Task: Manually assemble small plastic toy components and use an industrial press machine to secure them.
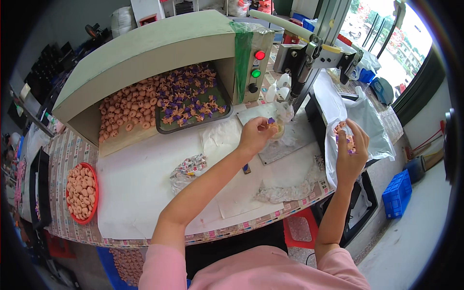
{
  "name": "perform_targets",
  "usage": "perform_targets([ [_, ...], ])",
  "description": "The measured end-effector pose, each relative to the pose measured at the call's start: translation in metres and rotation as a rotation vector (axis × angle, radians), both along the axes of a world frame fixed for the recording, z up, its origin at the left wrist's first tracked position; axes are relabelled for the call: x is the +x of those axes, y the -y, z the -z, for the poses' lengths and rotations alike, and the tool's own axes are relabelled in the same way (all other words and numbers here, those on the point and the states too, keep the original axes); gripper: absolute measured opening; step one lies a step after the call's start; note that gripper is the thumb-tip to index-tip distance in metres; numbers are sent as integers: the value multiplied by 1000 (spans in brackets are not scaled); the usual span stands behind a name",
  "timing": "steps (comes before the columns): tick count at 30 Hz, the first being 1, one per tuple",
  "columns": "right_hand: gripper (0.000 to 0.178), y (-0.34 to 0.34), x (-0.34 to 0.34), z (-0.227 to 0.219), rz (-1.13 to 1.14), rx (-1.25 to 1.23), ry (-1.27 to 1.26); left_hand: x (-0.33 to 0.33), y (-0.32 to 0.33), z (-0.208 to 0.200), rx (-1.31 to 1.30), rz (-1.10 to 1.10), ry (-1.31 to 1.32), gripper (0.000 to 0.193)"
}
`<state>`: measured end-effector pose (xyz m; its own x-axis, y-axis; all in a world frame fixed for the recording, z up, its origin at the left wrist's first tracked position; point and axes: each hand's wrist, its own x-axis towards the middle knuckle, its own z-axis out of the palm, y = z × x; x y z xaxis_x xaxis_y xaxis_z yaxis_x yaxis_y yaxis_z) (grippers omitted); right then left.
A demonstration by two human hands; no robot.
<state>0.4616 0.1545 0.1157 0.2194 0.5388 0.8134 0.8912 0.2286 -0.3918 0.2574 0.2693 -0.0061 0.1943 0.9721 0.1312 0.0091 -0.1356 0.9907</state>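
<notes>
My left hand (255, 135) reaches over the white-covered table (135, 183) and pinches a small peach ring piece with a purple part (272, 124) at the round fixture under the press head (302, 72). My right hand (351, 150) is raised over an open clear plastic bag (372, 125) and cups several small peach and purple pieces (344, 137).
A green-hooded box (154, 43) with red, green and black buttons shelters a dark tray (193, 108) of purple-and-peach pieces beside a pile of peach rings (128, 108). A red bowl of peach rings (81, 192) sits far left. Crumpled plastic bags (188, 169) lie mid-table. A blue crate (397, 193) stands on the floor.
</notes>
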Motion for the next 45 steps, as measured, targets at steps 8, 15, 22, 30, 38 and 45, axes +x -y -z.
perform_targets([
  [8, 25, -50, -56, -56, -379, 288, 47, 18, -2, 2, 521, -227, -391, 30],
  [15, 57, -151, -47, -138, -376, -162, 76, 30, 9, -12, 690, -159, -458, 30],
  [22, 64, -149, -42, -158, -607, -272, -118, 24, 12, -6, 642, -195, -403, 30],
  [30, 44, -27, -16, -81, -1311, 417, -474, -37, 26, -17, 377, -113, -277, 39],
  [38, 67, 29, -19, 15, -737, 282, -599, -223, 30, -24, 719, -689, -685, 43],
  [45, 33, 74, -80, 57, -686, -342, -473, -390, -19, -10, 306, -1036, -1255, 69],
])
